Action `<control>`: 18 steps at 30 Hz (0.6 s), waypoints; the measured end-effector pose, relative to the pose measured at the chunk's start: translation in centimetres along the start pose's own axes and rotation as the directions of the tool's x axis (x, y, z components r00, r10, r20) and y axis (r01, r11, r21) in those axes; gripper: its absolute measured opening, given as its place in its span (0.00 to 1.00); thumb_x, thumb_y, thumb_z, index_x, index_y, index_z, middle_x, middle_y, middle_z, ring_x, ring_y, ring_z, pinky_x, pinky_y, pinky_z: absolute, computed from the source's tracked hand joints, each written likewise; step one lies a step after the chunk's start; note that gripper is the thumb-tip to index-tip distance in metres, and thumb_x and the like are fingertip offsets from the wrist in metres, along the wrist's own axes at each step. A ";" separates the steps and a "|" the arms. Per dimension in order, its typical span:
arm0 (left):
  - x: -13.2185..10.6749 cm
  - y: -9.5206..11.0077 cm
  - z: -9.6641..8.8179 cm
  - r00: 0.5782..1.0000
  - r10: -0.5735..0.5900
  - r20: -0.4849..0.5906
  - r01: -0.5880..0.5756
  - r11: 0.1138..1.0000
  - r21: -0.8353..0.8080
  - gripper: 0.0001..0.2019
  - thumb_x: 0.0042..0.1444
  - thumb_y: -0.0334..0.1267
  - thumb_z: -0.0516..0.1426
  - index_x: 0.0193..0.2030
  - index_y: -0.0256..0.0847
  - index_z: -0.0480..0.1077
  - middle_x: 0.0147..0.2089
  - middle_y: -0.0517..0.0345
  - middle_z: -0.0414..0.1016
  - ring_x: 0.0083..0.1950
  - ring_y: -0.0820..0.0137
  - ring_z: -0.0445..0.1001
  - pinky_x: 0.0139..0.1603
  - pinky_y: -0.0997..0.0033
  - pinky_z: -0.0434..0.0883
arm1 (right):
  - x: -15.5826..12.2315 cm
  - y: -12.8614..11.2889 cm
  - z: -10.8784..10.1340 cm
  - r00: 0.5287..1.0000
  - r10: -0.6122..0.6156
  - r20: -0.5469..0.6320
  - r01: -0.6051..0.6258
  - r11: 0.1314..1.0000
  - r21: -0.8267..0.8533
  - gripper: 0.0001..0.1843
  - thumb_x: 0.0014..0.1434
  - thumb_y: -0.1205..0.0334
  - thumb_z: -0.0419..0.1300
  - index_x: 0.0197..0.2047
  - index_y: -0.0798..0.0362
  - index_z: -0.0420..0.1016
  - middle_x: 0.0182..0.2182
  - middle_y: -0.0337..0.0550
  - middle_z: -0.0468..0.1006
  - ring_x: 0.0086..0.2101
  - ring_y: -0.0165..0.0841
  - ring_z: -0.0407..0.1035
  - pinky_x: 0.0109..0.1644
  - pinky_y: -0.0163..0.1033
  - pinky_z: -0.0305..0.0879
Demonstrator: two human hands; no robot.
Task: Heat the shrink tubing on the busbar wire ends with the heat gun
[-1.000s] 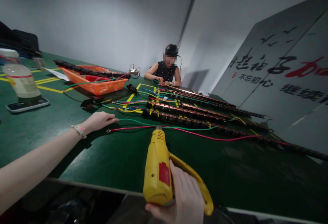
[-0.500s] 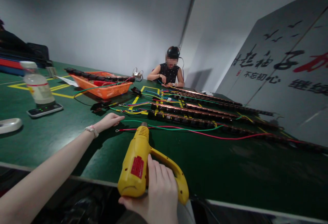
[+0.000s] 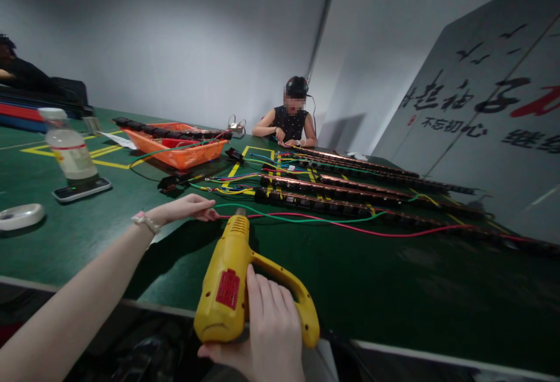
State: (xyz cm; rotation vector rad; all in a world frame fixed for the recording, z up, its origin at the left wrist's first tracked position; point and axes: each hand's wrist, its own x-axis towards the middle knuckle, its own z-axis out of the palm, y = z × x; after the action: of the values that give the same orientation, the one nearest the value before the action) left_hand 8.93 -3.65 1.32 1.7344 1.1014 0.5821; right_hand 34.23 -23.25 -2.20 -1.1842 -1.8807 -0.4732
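In my right hand is a yellow heat gun, gripped by its handle with the nozzle pointing away over the table. My left hand is closed in a pinch beyond the nozzle, at the ends of a green wire and a red wire. Both wire ends are hidden in my fingers. The wires trail right to the nearest long black bar with copper strips. More such bars lie behind it, with coloured leads at their left ends.
An orange basket with a bar across it stands beyond my left hand. To the left are a bottle, a phone and a white device. A co-worker sits across the green table; another person is far left.
My left fingers have closed at the red wire's end, whose ring terminal showed on the table before and is now hidden. The heat gun has shifted slightly left in my right hand.
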 end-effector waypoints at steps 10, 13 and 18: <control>2.2 -2.3 -0.4 0.929 0.229 -0.290 -0.109 0.920 0.377 0.28 0.52 0.64 0.49 0.21 0.38 0.65 0.27 0.57 0.73 0.30 0.71 0.66 0.34 0.74 0.62 | -0.3 4.6 -2.9 0.983 -0.065 0.174 0.066 0.998 0.003 0.56 0.44 0.19 0.44 0.54 0.62 0.68 0.43 0.53 0.76 0.39 0.41 0.71 0.44 0.44 0.64; 2.5 -2.8 -0.4 0.923 0.213 -0.319 -0.092 0.930 0.355 0.27 0.52 0.63 0.49 0.21 0.39 0.64 0.22 0.61 0.65 0.26 0.73 0.62 0.31 0.74 0.60 | -0.8 7.3 -3.7 0.980 -0.116 0.160 0.115 0.993 0.015 0.51 0.50 0.22 0.35 0.54 0.58 0.68 0.43 0.49 0.76 0.41 0.38 0.71 0.45 0.42 0.63; 2.8 -3.1 -0.4 0.944 0.193 -0.269 -0.114 0.952 0.284 0.25 0.49 0.61 0.51 0.17 0.39 0.60 0.21 0.62 0.60 0.24 0.75 0.58 0.28 0.74 0.58 | -2.8 10.1 -4.4 0.999 0.038 0.037 -0.033 0.991 -0.131 0.39 0.61 0.33 0.34 0.48 0.56 0.70 0.40 0.48 0.75 0.42 0.39 0.68 0.46 0.43 0.59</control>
State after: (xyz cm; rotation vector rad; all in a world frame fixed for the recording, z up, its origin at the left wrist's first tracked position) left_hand 8.68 -0.57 -1.58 2.0257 1.3042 0.8441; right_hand 45.61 -22.94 -3.07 -1.3194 -1.8824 -0.5636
